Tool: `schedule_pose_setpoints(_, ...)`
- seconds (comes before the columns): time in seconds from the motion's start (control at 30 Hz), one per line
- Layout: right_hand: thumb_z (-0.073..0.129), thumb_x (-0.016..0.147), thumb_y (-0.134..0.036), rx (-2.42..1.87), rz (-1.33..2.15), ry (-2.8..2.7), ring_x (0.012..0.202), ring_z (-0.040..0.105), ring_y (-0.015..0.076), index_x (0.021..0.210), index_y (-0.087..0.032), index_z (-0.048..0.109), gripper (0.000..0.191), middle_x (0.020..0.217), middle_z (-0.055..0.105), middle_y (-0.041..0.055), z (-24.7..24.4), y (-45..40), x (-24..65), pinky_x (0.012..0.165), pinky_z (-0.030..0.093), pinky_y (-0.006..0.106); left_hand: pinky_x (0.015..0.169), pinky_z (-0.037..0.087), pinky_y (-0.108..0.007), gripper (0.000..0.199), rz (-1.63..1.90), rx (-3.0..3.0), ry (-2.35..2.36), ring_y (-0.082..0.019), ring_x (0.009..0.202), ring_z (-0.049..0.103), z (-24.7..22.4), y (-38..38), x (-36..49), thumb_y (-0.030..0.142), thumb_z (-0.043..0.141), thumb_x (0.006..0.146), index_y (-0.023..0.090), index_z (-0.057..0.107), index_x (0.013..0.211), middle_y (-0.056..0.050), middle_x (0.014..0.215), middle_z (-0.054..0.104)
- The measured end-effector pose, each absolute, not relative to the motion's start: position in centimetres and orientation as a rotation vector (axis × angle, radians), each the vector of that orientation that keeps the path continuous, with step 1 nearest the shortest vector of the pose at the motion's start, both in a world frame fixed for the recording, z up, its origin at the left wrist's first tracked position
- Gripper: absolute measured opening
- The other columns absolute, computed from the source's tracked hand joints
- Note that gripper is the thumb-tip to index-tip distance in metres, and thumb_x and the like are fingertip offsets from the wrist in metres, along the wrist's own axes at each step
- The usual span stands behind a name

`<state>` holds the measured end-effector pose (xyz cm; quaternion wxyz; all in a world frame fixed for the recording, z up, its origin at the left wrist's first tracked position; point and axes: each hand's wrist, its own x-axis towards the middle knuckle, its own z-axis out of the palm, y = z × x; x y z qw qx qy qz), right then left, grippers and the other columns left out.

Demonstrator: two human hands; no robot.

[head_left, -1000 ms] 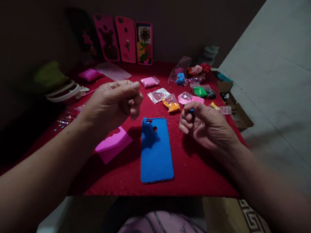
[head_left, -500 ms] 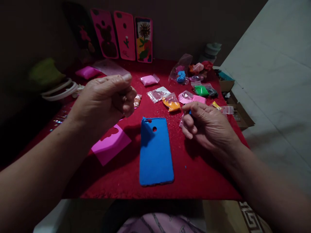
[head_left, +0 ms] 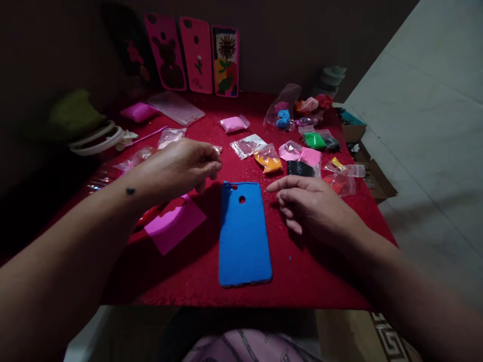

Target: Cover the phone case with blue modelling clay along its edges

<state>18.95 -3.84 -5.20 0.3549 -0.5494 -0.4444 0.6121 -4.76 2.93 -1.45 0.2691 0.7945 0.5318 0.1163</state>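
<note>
A blue-covered phone case (head_left: 245, 236) lies flat on the red cloth, its camera and round openings at the far end and a ragged rim along its top edge. My left hand (head_left: 184, 163) is above the cloth at the case's upper left, fingers curled and pressed together; whatever they hold, if anything, is hidden. To the right of the case, my right hand (head_left: 313, 203) hovers low with fingers loosely bent and parted, nothing visible in them. A pink sheet (head_left: 181, 226) with a cut-out lies left of the case, partly under my left forearm.
Decorated cases (head_left: 196, 55) lean against the back wall. Bags of orange clay (head_left: 268, 162), green clay (head_left: 314, 141) and pale pink clay (head_left: 233, 124) lie across the back and right. A white-rimmed container (head_left: 98, 143) is at the left, and open boxes (head_left: 373, 173) stand beyond the right edge.
Both hands have come down toward the case. My left hand has turned palm-down and moved slightly right. The fingers of my right hand have loosened, and the blue bit by them no longer shows.
</note>
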Motion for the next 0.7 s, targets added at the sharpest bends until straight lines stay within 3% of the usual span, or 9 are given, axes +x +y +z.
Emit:
schedule_pose_setpoints(0.13,0.054,0.085,-0.018,-1.457,1.665,-1.178,0.036,0.042,0.0096,0.095,-0.017,0.060,0.012,0.057,0.047,-0.0052,-5.5,-3.6,18.6,0.028,0.037,0.020,0.043,0.037,-0.024,0.021,0.128,2.117,1.472,-0.012,0.041,0.053,-1.7,2.9,-4.1,0.018,0.047,0.088,0.018,0.058,0.070,-0.001,0.050,0.062)
schedule_pose_setpoints(0.27,0.056,0.081,-0.014,-1.369,1.865,-0.941,0.040,0.043,0.0097,0.090,-0.014,0.061,0.010,0.059,0.048,-0.0029,-4.7,-2.9,18.2,0.028,0.037,0.020,0.043,0.042,-0.023,0.022,0.066,1.980,1.444,-0.015,0.046,0.063,-1.8,2.5,-3.5,0.014,0.043,0.090,0.018,0.055,0.072,-0.002,0.052,0.067)
schedule_pose_setpoints(0.5,0.054,0.083,-0.010,-1.205,2.092,-0.510,0.041,0.038,0.0052,0.072,-0.014,0.053,0.013,0.056,0.042,-0.0034,-4.0,-1.9,17.7,0.032,0.033,0.012,0.039,0.043,-0.024,0.014,0.296,1.739,1.426,-0.018,0.042,0.065,-1.8,2.4,-3.5,0.008,0.047,0.082,0.019,0.055,0.086,-0.002,0.050,0.068)
schedule_pose_setpoints(0.7,0.068,0.083,-0.021,-0.978,2.100,-0.760,0.044,0.036,0.0061,0.074,-0.016,0.053,0.018,0.056,0.042,-0.0049,-5.5,-1.8,18.2,0.033,0.035,0.013,0.039,0.044,-0.026,0.013,0.307,1.745,1.402,-0.018,0.041,0.063,-1.7,2.6,-3.5,0.014,0.050,0.084,0.019,0.058,0.074,-0.005,0.053,0.068)
